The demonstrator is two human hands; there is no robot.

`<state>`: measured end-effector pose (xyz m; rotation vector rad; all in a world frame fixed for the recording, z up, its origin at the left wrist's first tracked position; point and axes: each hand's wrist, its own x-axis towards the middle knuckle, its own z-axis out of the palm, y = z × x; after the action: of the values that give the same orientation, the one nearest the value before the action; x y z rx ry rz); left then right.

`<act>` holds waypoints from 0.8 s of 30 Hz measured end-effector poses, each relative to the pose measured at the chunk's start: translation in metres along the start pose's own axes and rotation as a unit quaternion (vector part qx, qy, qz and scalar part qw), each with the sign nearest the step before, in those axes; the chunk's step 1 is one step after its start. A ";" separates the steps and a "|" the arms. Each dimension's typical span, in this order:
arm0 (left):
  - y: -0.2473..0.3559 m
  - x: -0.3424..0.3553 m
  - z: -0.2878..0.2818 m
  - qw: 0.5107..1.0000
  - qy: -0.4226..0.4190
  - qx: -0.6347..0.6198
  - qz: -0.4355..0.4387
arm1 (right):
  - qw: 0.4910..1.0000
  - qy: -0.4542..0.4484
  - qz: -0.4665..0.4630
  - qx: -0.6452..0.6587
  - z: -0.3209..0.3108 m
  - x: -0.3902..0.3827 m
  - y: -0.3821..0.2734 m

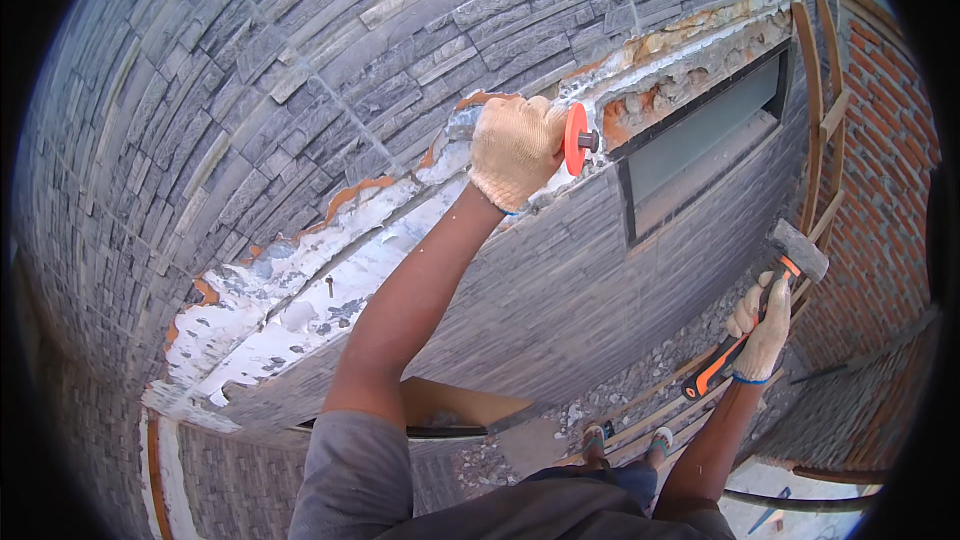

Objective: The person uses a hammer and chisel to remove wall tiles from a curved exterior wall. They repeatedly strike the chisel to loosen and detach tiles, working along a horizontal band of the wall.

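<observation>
My left hand (515, 148), in a cream knitted glove, is closed round a chisel whose orange round guard (574, 140) and dark striking end (589, 142) stick out to the right. My fist and the chisel are against a broken strip of wall (350, 258), where white mortar and orange-brown edges are laid bare; the chisel's tip is hidden. Lower on the right, my gloved right hand (764, 332) grips a club hammer by its black and orange handle (712, 368). The grey hammer head (799, 250) points up, apart from the chisel.
Grey stone-patterned tiles (330, 50) cover the wall above and below the strip. A dark-framed window opening (705, 155) lies right of the chisel. Wooden poles (812, 120) stand before a red brick wall (890, 130). Rubble (485, 465) lies far below, beside planks (640, 430) under my feet.
</observation>
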<state>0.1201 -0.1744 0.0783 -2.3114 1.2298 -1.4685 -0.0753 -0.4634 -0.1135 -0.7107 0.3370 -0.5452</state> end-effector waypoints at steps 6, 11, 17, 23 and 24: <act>0.004 0.001 0.005 0.992 0.124 -0.032 0.001 | 0.998 0.015 -0.060 0.029 0.021 -0.004 -0.003; 0.000 0.001 0.001 0.998 0.064 -0.009 0.014 | 0.993 -0.107 -0.021 -0.053 0.038 -0.007 0.002; 0.071 -0.121 -0.027 0.956 -0.083 -0.281 0.008 | 0.831 -0.115 0.144 -0.525 -0.049 -0.026 0.069; 0.229 -0.345 -0.025 0.643 -0.454 -0.518 -0.335 | 0.636 -0.219 0.308 -0.673 -0.215 -0.114 0.136; 0.245 -0.381 -0.028 0.618 -0.488 -0.516 -0.338 | 0.625 -0.224 0.323 -0.674 -0.236 -0.131 0.145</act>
<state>-0.1121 -0.0616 -0.2955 -3.5451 0.8420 1.0429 -0.2405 -0.4199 -0.3680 -2.0287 0.4707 0.7632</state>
